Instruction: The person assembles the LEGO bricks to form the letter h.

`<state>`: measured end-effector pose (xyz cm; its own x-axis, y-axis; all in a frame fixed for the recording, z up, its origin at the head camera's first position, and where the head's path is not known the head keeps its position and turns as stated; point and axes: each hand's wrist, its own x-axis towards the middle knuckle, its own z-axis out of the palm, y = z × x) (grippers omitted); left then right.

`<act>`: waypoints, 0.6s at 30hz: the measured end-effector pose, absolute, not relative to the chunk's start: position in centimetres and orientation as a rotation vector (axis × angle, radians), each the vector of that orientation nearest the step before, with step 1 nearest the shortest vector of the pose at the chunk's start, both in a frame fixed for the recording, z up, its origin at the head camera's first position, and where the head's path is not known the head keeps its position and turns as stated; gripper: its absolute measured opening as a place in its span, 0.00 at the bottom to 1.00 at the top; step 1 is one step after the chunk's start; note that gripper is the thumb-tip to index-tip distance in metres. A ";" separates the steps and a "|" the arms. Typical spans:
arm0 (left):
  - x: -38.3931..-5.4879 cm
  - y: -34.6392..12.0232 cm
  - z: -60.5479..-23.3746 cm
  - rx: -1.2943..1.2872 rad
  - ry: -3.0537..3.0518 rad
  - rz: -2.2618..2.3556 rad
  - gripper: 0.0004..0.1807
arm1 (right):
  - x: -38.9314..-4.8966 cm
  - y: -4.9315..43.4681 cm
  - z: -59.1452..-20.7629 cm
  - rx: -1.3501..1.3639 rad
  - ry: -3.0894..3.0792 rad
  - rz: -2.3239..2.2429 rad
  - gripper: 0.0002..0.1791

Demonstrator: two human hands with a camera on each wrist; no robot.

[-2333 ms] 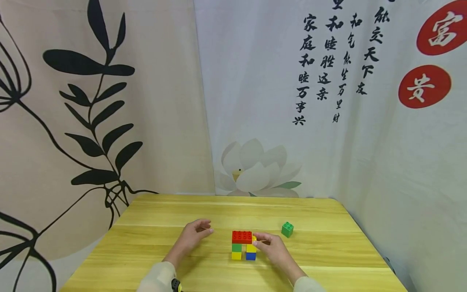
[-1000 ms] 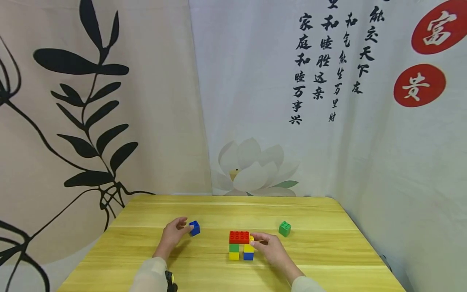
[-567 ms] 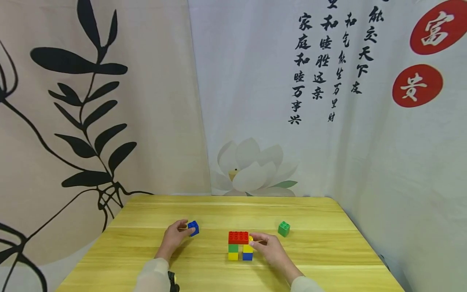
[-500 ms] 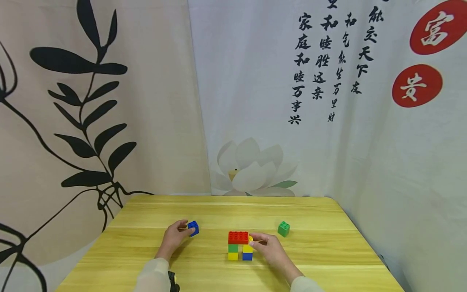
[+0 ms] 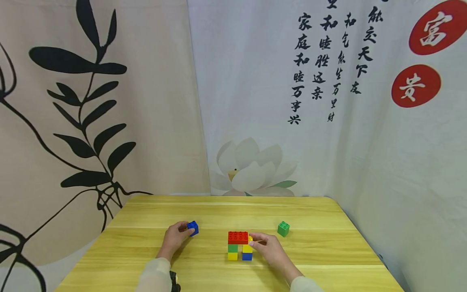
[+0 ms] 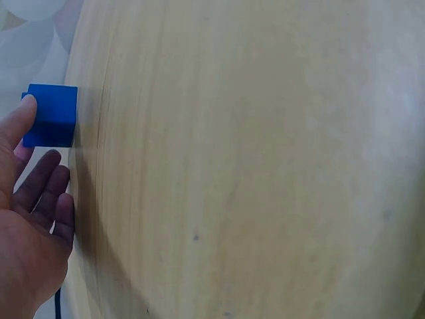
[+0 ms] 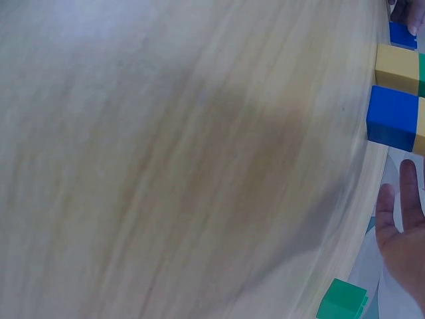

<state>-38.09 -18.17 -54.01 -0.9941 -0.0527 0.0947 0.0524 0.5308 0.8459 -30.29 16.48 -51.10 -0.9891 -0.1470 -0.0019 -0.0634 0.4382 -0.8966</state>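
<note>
My left hand [image 5: 173, 238] pinches a blue toy brick [image 5: 193, 228] between thumb and fingers, left of a small brick arch. In the left wrist view the thumb presses the blue brick [image 6: 54, 115] while the other fingers are loosely bent below it. The arch has a red brick [image 5: 238, 237] across the top, over a green brick [image 5: 232, 248] on a yellow one at left and a yellow brick [image 5: 247, 248] on a blue one at right. My right hand [image 5: 271, 249] pinches the arch's upper right corner with thumb and index finger, partly covering the yellow brick.
A loose green brick [image 5: 283, 228] lies on the wooden table [image 5: 321, 243], behind and to the right of the arch. A printed curtain [image 5: 248, 97] hangs behind the table's far edge.
The left hand was without a brick at first; it then moved left and shows the blue brick in its fingers, and has hardly moved since. The right hand stays at the arch.
</note>
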 end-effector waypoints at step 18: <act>-38.2 -18.1 -52.9 0.033 -2.629 -1.570 0.22 | -30.4 16.6 -51.1 -0.177 2.590 -1.609 0.23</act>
